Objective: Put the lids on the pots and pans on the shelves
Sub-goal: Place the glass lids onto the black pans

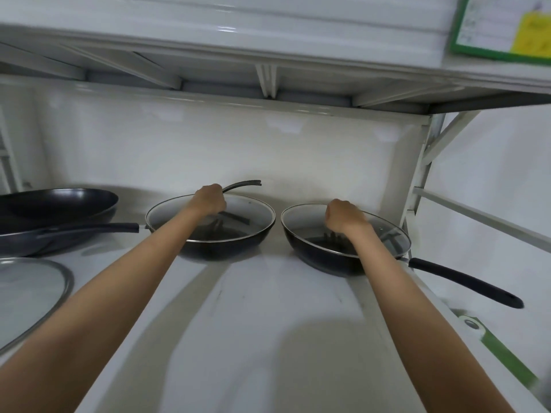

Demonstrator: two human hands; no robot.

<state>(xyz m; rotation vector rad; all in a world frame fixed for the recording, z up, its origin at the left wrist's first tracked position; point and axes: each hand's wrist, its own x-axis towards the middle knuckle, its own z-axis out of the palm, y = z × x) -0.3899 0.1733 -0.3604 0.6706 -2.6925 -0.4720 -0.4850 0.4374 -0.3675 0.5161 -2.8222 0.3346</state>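
Two black pans stand side by side at the back of a white shelf (268,308). The left pan (226,245) carries a glass lid (253,210), and my left hand (210,199) is closed on that lid's knob. The right pan (322,260), its black handle (465,283) pointing right, carries a second glass lid (301,219); my right hand (346,217) is closed on its knob. Both lids rest on the pan rims. A dark curved handle (243,184) shows behind my left hand.
Two large dark woks (56,204) are stacked at the far left, a black handle (89,228) pointing right. A loose glass lid (32,296) lies at the left front. Another shelf (268,79) hangs overhead. A green-handled object (501,353) sits at the right edge.
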